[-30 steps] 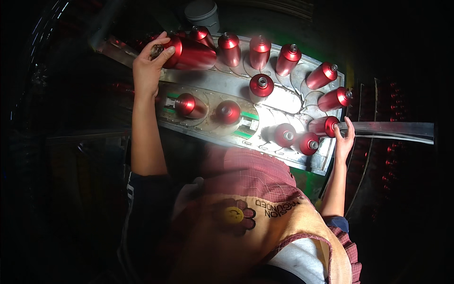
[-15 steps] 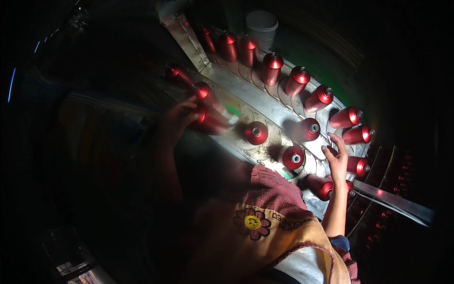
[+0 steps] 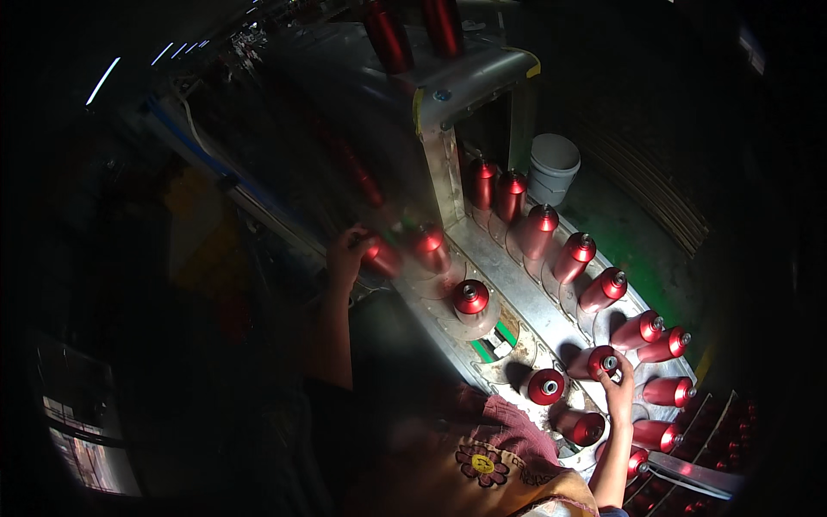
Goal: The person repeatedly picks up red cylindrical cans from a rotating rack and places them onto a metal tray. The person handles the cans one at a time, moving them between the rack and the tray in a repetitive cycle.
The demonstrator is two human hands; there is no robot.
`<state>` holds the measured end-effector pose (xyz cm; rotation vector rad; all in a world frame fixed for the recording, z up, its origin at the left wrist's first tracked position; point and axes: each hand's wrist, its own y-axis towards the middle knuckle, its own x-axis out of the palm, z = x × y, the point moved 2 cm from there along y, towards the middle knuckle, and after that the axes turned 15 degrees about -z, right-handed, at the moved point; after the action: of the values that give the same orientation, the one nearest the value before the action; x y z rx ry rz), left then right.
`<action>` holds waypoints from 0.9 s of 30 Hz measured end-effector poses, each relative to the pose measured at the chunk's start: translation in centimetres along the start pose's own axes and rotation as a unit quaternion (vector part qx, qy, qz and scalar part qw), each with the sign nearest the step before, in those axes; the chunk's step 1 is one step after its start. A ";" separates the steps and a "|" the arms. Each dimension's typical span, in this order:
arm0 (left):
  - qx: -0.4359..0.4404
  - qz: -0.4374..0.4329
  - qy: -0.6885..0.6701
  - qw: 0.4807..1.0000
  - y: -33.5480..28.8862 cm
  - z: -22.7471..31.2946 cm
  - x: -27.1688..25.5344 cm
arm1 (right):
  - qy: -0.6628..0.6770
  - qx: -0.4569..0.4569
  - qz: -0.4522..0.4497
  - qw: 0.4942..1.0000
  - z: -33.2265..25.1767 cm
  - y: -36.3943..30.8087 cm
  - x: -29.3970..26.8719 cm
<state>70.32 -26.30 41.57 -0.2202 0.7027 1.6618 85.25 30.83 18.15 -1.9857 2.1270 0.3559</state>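
Red metallic bottles with narrow necks stand on a conveyor that curves round at the near right. My left hand is closed at the shoulder of a tilted red bottle on the conveyor's left side; shadow hides part of its fingers. Just right of that bottle stands another bottle, with one more bottle nearer me. My right hand has its fingers round the neck end of a bottle on the middle strip. Beside it are an upright bottle and a leaning bottle.
A metal housing with an opening spans the conveyor at the far end, with two bottles on top. Several bottles line the outer right track. Behind them stands a white bucket. A metal rail juts out at the lower right.
The view has swung, bringing the housing into sight. My right hand, open beside the bottles before, now grips one by its neck end. My left hand stays at a bottle on the left.
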 end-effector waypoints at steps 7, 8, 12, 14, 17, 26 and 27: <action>-0.006 0.008 -0.024 1.000 -3.5 -1.7 8.2 | -0.006 -0.018 0.001 1.000 4.5 -3.8 -4.5; -0.020 0.006 -0.039 0.999 -4.0 -1.3 9.0 | -0.017 -0.018 0.001 1.000 4.9 -4.1 -5.2; -0.018 -0.027 -0.034 0.999 -5.0 2.9 10.7 | -0.035 -0.018 0.006 0.999 5.8 -5.0 -6.5; -0.013 -0.040 -0.008 0.999 -5.9 6.5 11.0 | -0.032 0.014 0.027 0.999 6.5 -5.5 -7.2; 0.071 -0.034 0.023 0.997 -6.5 12.5 11.1 | -0.020 -0.028 0.022 0.999 7.0 -6.1 -8.1; 0.194 -0.283 -0.164 0.925 -8.5 22.9 25.7 | 0.003 -0.004 0.040 0.999 6.2 -8.2 -10.8; 0.170 -0.326 -0.162 0.916 -9.1 23.0 28.8 | 0.023 -0.012 0.039 0.999 6.3 -8.5 -10.9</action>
<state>77.88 10.94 42.15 0.0720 0.5672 0.8875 94.44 42.60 15.32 -1.9451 2.2426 0.3531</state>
